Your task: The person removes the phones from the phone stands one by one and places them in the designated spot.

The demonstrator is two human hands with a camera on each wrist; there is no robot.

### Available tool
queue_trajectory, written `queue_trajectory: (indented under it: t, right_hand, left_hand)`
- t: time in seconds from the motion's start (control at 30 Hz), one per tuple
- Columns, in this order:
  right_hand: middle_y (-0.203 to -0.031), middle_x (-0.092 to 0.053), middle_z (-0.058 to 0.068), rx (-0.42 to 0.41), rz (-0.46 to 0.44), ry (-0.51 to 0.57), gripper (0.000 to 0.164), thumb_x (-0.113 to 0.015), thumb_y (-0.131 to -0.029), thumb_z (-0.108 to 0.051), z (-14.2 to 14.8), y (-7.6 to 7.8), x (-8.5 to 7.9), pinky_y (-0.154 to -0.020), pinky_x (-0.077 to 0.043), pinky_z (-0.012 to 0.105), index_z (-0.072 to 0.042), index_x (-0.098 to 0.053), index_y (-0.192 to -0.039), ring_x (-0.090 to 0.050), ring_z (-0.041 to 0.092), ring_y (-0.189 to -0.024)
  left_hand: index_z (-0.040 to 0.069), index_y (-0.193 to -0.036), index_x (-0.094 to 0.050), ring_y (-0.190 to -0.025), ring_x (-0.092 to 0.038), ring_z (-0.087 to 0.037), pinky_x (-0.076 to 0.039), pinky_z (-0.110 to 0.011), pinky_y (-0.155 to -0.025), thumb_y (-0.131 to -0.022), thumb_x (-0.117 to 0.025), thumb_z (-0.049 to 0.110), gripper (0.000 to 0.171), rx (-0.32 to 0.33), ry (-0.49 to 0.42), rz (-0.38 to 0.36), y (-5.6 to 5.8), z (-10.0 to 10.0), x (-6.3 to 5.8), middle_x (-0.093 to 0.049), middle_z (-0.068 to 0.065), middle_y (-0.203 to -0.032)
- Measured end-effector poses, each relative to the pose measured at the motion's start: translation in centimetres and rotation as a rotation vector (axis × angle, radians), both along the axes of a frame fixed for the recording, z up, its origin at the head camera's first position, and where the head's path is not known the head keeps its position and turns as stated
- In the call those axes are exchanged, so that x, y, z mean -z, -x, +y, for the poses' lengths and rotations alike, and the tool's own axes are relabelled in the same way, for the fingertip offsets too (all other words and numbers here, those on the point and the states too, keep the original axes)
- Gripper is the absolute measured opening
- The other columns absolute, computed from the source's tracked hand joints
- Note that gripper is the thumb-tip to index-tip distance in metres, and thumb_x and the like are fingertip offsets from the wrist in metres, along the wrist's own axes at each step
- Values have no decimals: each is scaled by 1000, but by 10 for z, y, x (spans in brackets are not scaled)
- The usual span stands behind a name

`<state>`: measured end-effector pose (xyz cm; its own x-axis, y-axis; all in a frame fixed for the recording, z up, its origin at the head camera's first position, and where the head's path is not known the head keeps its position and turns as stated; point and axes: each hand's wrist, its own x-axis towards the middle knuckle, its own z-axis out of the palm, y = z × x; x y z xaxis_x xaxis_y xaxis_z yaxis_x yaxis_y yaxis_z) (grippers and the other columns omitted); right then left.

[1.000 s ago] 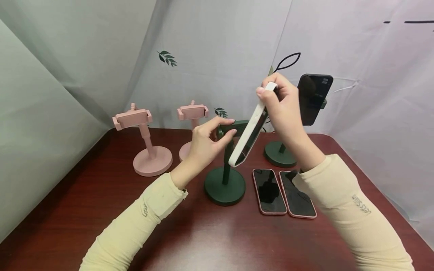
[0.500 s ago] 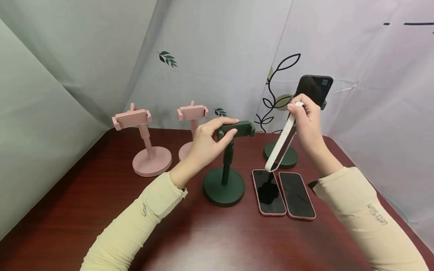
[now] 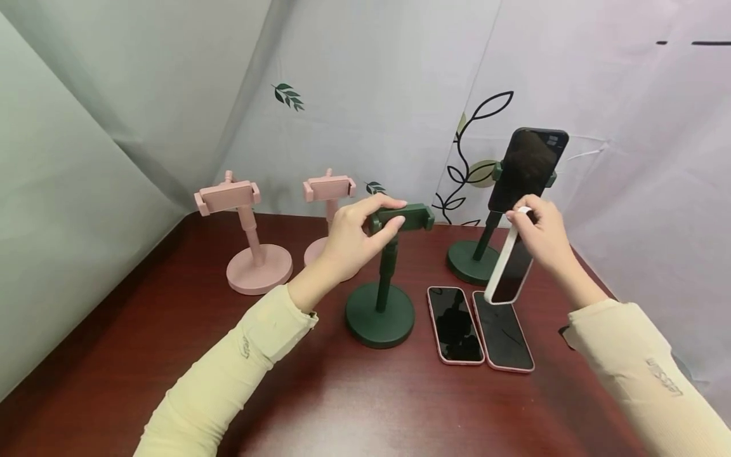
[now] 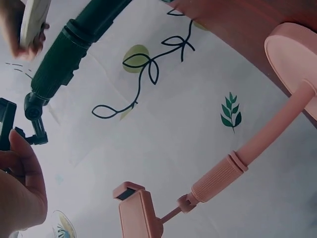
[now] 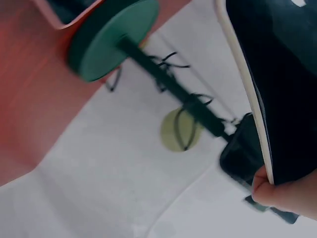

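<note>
My left hand [image 3: 360,235] pinches the left end of the clamp on a dark green phone stand [image 3: 381,314], thumb in front and fingers over the top. No phone sits in that clamp. My right hand [image 3: 542,231] pinches a white-cased phone [image 3: 512,270] by its upper end, so it hangs tilted and overlaps the top of a pink-edged phone [image 3: 505,336] in the head view. In the right wrist view the thumb presses the edge of the white-cased phone [image 5: 277,89]. Another pink-edged phone [image 3: 455,324] lies flat just to the left.
Behind my right hand, a second green stand [image 3: 471,261] holds a black phone [image 3: 528,168] upright. Two pink stands, one at the left [image 3: 259,270] and one partly behind my left hand [image 3: 329,189], have phone-less clamps. A pale curtain [image 3: 371,95] backs the reddish-brown table [image 3: 365,406].
My right hand has carried the white-cased phone away from the green stand's clamp, to the right and down. The left hand keeps its grip on the clamp.
</note>
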<state>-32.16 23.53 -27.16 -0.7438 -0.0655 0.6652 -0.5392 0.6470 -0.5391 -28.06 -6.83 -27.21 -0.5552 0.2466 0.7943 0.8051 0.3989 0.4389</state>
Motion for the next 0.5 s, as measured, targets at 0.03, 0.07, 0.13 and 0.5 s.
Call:
queue_trajectory:
  t: [0.03,0.07,0.13,0.5]
  right_hand:
    - [-62,-40,-28,11,-7,-31,12,-54,-85,-8,6,1,3,-64,-27,26,0,-55,-76,-35,2,-68]
    - [-62,-41,-29,17,-13,-54,13,-53,-85,-9,11,3,6,-63,-27,25,0,-56,-76,-35,1,-68]
    - [-60,-41,-28,17,-15,-88,14,-53,-84,-9,21,6,11,-61,-28,23,0,-57,-75,-36,-1,-64]
    - [-62,-50,7,57,-70,-326,17,-50,-84,-11,60,20,49,-59,-30,29,-3,-53,-70,-40,16,-61]
  left_hand:
    - [12,-108,-68,-49,-38,-7,-35,-22,-49,-89,-64,16,20,5,1,1,1,0,0,-70,-2,-95]
    - [12,-108,-68,-49,-38,-7,-35,-22,-49,-89,-64,16,19,9,1,2,1,0,0,-70,-2,-95]
    - [12,-108,-68,-49,-38,-6,-35,-22,-48,-89,-64,16,19,15,-1,1,2,1,0,-70,-3,-94]
    - [11,-106,-68,-47,-36,-7,-33,-22,-46,-89,-64,14,18,29,-16,-7,4,0,1,-69,-2,-86]
